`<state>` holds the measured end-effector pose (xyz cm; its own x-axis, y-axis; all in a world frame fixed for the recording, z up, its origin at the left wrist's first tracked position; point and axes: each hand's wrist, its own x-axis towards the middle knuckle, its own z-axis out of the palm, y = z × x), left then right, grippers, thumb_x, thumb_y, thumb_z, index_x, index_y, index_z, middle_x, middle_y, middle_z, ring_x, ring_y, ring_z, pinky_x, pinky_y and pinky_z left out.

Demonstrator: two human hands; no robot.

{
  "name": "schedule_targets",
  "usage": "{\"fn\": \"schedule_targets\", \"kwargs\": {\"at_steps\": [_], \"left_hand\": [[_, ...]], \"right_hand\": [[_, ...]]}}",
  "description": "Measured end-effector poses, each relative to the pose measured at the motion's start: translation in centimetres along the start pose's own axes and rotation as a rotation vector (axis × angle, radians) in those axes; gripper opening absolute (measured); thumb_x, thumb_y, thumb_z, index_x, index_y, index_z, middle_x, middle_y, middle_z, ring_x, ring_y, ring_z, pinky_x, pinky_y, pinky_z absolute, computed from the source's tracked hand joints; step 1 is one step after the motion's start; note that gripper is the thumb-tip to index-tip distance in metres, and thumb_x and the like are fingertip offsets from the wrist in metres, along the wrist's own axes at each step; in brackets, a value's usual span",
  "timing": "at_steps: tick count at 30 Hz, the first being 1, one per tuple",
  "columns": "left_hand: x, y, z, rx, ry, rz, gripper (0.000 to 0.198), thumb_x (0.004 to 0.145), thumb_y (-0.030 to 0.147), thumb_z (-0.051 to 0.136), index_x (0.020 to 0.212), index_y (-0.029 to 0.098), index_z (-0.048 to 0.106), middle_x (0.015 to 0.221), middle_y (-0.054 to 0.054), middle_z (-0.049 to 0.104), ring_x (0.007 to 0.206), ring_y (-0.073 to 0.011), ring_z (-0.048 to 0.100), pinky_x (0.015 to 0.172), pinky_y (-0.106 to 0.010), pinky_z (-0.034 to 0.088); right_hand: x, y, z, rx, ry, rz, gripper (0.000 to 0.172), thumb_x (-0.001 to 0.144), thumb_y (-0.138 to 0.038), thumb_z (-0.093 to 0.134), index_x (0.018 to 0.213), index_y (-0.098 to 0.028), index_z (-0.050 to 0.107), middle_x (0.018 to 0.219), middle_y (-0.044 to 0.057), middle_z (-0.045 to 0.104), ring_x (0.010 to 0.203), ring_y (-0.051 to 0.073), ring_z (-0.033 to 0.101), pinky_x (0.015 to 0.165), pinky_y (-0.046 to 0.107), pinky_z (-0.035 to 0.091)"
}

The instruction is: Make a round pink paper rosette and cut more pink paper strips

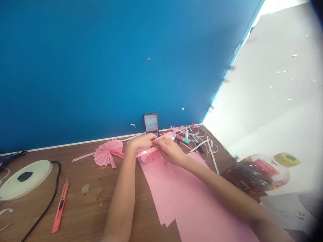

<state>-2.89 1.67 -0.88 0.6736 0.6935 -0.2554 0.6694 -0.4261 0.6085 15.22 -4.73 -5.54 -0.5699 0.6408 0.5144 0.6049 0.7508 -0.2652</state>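
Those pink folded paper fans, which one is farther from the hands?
The fan left of the left arm. The other fan is partly hidden, close by the left hand and right hand.

You are using one left hand (141, 140) and one right hand (172, 152). You are facing one bench (83, 218), two pleated fans (108, 153), one cutter (59, 214), one phone (151, 123), one bottle (261, 172), one white disc (37, 174), one black cable (47, 206). Several white strips (212, 154) are overlapping, defying exact count.
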Motion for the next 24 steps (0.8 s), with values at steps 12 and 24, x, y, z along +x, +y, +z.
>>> {"fn": "schedule_targets", "kwargs": {"at_steps": [12, 24], "left_hand": [[-0.03, -0.16, 0.03, 0.041, 0.035, -0.004, 0.007, 0.071, 0.022, 0.043, 0.069, 0.017, 0.048, 0.069, 0.001, 0.052, 0.062, -0.0122, 0.041, 0.055, -0.024, 0.028], [-0.1, 0.04, 0.06, 0.038, 0.038, -0.009, 0.011, 0.071, 0.021, 0.045, 0.075, 0.017, 0.055, 0.077, -0.001, 0.06, 0.069, -0.0144, 0.049, 0.058, -0.024, 0.032]], "right_hand": [[-0.3, -0.3, 0.56, -0.119, 0.031, -0.002, 0.032, 0.088, -0.006, 0.042, 0.116, -0.02, 0.051, 0.098, 0.007, 0.064, 0.089, 0.022, 0.05, 0.073, 0.031, 0.036], [-0.24, -0.62, 0.4, -0.067, 0.075, 0.003, 0.037, 0.083, -0.002, 0.042, 0.114, -0.019, 0.052, 0.104, 0.008, 0.064, 0.09, 0.022, 0.051, 0.074, 0.032, 0.039]]}}
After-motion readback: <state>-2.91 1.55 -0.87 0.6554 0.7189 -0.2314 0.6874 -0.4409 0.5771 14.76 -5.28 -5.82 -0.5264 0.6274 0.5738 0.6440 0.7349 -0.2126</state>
